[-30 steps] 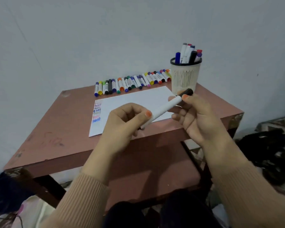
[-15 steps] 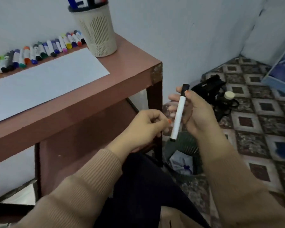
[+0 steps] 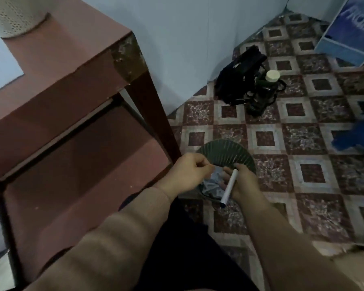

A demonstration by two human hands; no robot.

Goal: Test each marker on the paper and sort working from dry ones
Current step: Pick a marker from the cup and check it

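Observation:
My right hand holds a white marker with a dark cap, tilted, directly over a dark green waste bin on the floor beside the table leg. My left hand hovers just left of the marker above the bin, its fingers curled with fingertips pinched together; nothing shows in it. Crumpled paper lies inside the bin. On the reddish table at upper left, a corner of the white paper and the base of the cream marker holder are visible.
A black bag and a dark bottle with a pale cap sit on the patterned tile floor by the wall. A blue-and-white box leans at upper right. A cardboard edge lies at lower right.
My view has swung down and right from the tabletop to the floor. Both hands dropped with the marker from table height to just above the waste bin.

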